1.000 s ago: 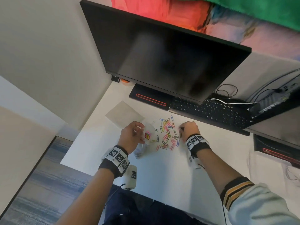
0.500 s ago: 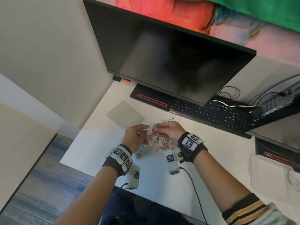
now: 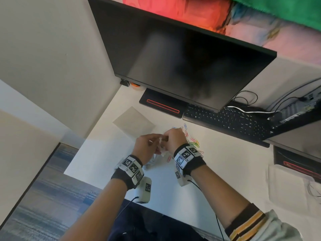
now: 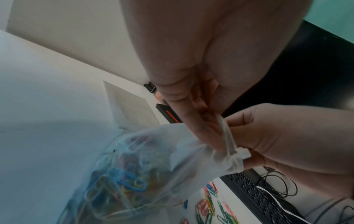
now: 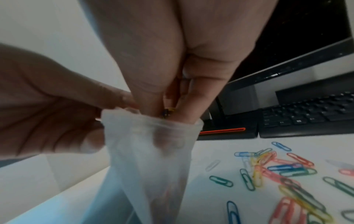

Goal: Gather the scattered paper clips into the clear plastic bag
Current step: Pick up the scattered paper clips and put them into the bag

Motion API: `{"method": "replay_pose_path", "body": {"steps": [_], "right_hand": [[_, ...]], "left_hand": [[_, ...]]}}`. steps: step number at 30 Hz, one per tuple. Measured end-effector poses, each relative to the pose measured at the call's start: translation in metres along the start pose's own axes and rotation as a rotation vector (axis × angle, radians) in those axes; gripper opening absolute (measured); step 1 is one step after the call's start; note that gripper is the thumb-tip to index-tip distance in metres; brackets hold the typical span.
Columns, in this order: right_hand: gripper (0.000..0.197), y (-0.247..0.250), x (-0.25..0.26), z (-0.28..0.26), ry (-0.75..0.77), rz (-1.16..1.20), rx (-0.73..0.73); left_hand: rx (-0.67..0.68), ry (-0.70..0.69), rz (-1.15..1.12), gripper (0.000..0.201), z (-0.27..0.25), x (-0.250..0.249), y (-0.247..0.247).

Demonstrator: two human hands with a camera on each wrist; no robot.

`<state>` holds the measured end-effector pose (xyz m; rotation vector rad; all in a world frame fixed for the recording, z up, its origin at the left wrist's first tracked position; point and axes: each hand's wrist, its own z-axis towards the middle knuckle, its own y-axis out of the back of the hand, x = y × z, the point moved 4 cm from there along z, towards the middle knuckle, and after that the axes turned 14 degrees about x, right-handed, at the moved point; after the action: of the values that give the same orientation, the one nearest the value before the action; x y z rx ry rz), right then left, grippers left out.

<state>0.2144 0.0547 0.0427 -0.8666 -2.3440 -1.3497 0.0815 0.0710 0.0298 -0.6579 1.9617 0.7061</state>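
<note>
A clear plastic bag (image 4: 124,174) with several coloured paper clips inside hangs over the white desk (image 3: 217,180). My left hand (image 4: 216,136) pinches the bag's rim and holds its mouth up. My right hand (image 5: 168,119) has its fingertips inside the bag's mouth (image 5: 153,125) and pinches a few paper clips (image 5: 168,112) between them. In the head view the two hands (image 3: 147,146) (image 3: 173,139) meet over the bag (image 3: 161,151). Several loose paper clips (image 5: 277,169) lie on the desk just right of the bag, also seen in the head view (image 3: 193,143).
A black keyboard (image 3: 229,120) and a large dark monitor (image 3: 182,63) stand behind the clips. A grey flat sheet (image 3: 133,122) lies to the back left, next to a black base with a red stripe (image 3: 161,106). Cables (image 3: 246,100) trail at the back right. The desk's left edge is close.
My right hand left the pile of loose clips, moved left to the bag and pushed its fingertips into the mouth. My left hand kept hold of the bag.
</note>
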Motion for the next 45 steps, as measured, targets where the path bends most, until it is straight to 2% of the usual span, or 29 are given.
{"method": "replay_pose_path", "body": {"steps": [3,6,8,10,12,14,16,17,21,26,28,31,35,38,41,42,45], "right_hand": [[0.01,0.0,0.007,-0.006,0.046,-0.027,0.041],[0.016,0.005,0.012,-0.014,0.105,0.049,0.092],[0.005,0.015,0.013,-0.02,0.179,0.11,0.093],[0.008,0.028,0.004,-0.024,0.205,0.225,0.051],[0.009,0.041,-0.016,-0.016,0.186,0.298,-0.067],[0.018,0.049,-0.047,0.002,0.048,0.209,-0.196],[0.033,0.045,-0.077,0.024,-0.157,0.055,-0.141],[0.035,0.037,-0.086,0.034,-0.209,0.002,-0.081],[0.019,0.004,-0.076,0.059,-0.1,-0.217,-0.032],[0.049,-0.03,-0.047,0.061,0.062,-0.516,0.182],[0.054,-0.031,-0.048,0.053,0.058,-0.622,0.222],[0.045,-0.023,-0.063,0.041,0.027,-0.696,0.171],[0.073,-0.022,-0.077,0.03,0.001,-0.682,0.26],[0.048,-0.016,-0.073,0.026,-0.005,-0.631,0.221],[0.03,-0.007,-0.078,0.025,-0.092,-0.526,0.15],[0.02,-0.001,-0.082,0.022,-0.126,-0.442,0.095],[0.01,0.016,-0.101,0.014,-0.199,-0.046,-0.095]], "left_hand": [[-0.02,-0.001,-0.034,0.025,0.0,0.002,0.003],[-0.035,-0.006,-0.056,0.025,-0.002,0.004,0.008],[-0.049,-0.005,-0.092,0.025,-0.005,0.006,0.013],[-0.066,-0.005,-0.114,0.025,-0.009,0.009,0.021],[-0.088,-0.012,-0.132,0.026,-0.016,0.011,0.03],[-0.112,-0.014,-0.153,0.026,-0.023,0.013,0.038],[-0.13,-0.019,-0.175,0.026,-0.03,0.012,0.045],[-0.135,-0.025,-0.188,0.025,-0.034,0.012,0.049],[-0.151,-0.039,-0.177,0.024,-0.041,0.015,0.057],[-0.138,-0.041,-0.173,0.024,-0.039,0.017,0.057],[-0.13,-0.04,-0.174,0.024,-0.037,0.018,0.056],[-0.121,-0.045,-0.167,0.024,-0.035,0.02,0.054],[-0.108,-0.035,-0.166,0.023,-0.034,0.02,0.046],[-0.102,-0.024,-0.166,0.022,-0.033,0.019,0.042],[-0.09,0.001,-0.14,0.022,-0.031,0.02,0.038],[-0.081,0.008,-0.132,0.021,-0.031,0.019,0.036],[-0.055,0.029,-0.117,0.021,-0.029,0.015,0.03]]}}
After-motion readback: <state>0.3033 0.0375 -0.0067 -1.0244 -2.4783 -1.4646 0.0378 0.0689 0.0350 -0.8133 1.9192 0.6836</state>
